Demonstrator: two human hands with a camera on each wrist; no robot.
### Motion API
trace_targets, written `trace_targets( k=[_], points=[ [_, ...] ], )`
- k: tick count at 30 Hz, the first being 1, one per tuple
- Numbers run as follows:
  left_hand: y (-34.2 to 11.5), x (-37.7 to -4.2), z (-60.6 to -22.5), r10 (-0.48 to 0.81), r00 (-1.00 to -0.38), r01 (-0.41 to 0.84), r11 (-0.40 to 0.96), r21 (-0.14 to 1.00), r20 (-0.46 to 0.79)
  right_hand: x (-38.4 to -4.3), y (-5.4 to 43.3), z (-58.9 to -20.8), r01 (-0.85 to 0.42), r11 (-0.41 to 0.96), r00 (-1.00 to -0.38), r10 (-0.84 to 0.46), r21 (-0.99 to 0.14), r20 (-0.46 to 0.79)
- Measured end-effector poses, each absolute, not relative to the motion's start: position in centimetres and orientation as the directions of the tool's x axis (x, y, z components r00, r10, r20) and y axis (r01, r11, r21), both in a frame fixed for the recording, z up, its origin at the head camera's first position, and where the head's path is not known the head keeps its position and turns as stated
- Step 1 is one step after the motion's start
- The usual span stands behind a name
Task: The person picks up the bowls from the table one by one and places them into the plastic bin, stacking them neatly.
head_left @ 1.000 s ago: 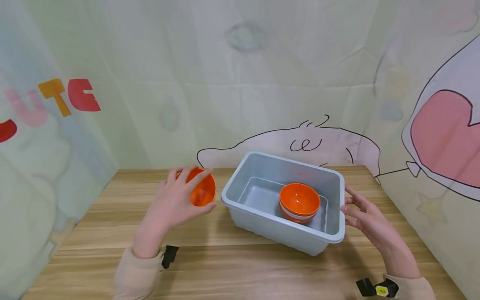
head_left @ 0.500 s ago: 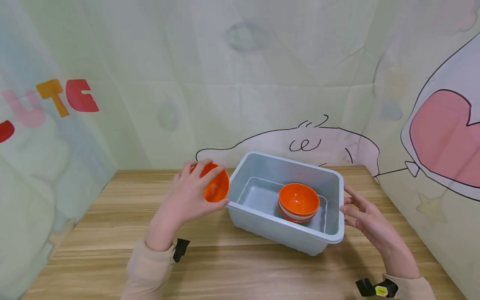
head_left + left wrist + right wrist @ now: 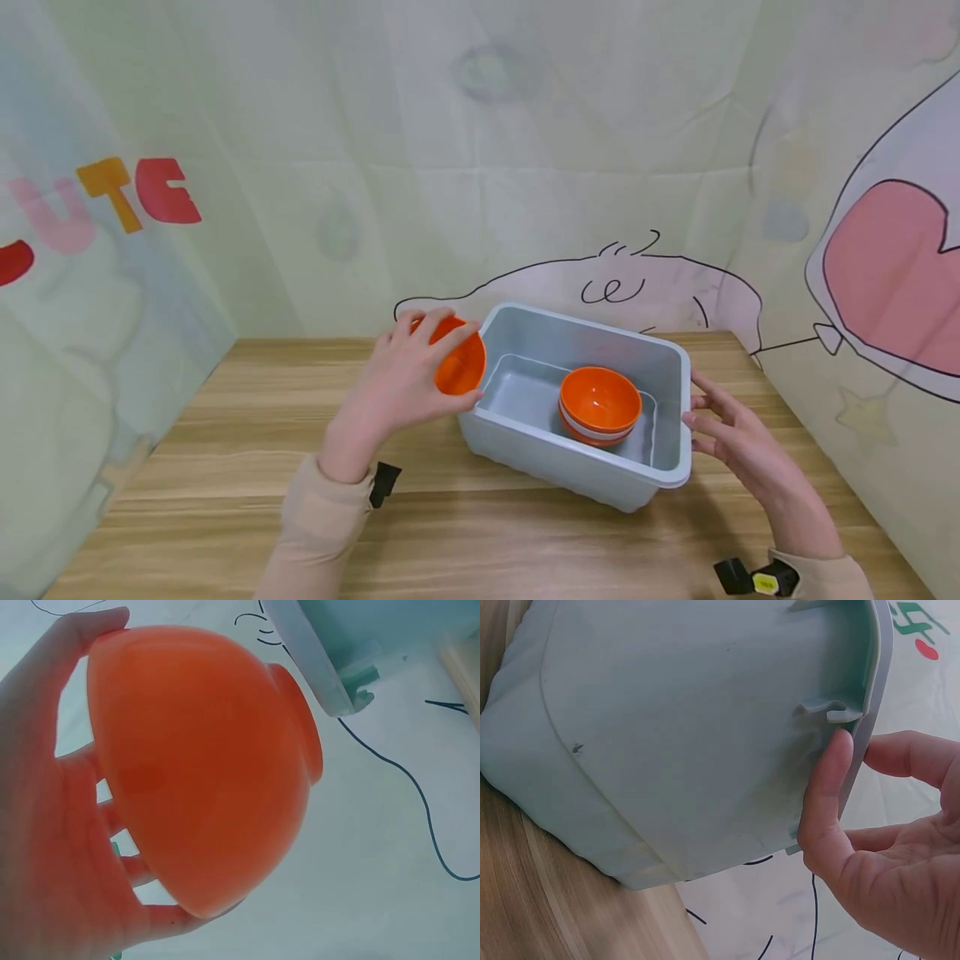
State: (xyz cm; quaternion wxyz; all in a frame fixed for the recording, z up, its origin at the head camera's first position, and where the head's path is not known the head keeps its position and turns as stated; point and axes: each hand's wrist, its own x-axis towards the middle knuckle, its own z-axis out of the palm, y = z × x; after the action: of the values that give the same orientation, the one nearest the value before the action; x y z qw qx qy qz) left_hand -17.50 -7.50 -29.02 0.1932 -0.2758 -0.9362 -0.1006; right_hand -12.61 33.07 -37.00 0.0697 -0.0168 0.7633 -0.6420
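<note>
My left hand holds an orange bowl by its rim, thumb on one side and fingers on the other. Tilted on its side, the bowl is at the left end of a grey-blue plastic bin. The left wrist view shows the bowl's rounded outside and its foot ring. Inside the bin, toward the right, sits a stack with an orange bowl on top, a white bowl under it and orange at the bottom. My right hand pinches the bin's right rim.
The bin stands at an angle on a wood-grain table. Behind and beside the table hangs a printed cloth with cartoon drawings and letters. Wood surface shows left of and in front of the bin.
My left hand has carried the tilted orange bowl rightward and slightly up, from beside the bin to its left end. The right hand, the bin and the stack have stayed put.
</note>
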Motion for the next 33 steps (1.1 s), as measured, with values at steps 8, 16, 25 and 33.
trace_targets(
  k=[8,16,25,33],
  points=[
    [-6.3,-17.9,-29.1,0.509,-0.77,0.574,0.815,0.072,0.384,-12.6,33.2,-37.3,0.053,0.178,-0.99,-0.119,-0.983,-0.075],
    [-4.6,-18.3,-29.1,0.555,-0.747,0.611,0.79,0.051,0.365,-12.6,33.3,-37.6,0.029,0.134,-0.99,-0.135,-0.991,-0.047],
    [-3.0,-18.6,-29.3,0.604,-0.715,0.65,0.76,0.015,0.352,-12.6,33.2,-37.4,0.038,0.115,-0.99,-0.133,-0.993,-0.053],
    [-1.6,-18.9,-29.0,0.655,-0.687,0.682,0.731,-0.035,0.314,-12.6,33.2,-37.3,0.04,0.165,-0.991,-0.122,-0.985,-0.061]
  ],
)
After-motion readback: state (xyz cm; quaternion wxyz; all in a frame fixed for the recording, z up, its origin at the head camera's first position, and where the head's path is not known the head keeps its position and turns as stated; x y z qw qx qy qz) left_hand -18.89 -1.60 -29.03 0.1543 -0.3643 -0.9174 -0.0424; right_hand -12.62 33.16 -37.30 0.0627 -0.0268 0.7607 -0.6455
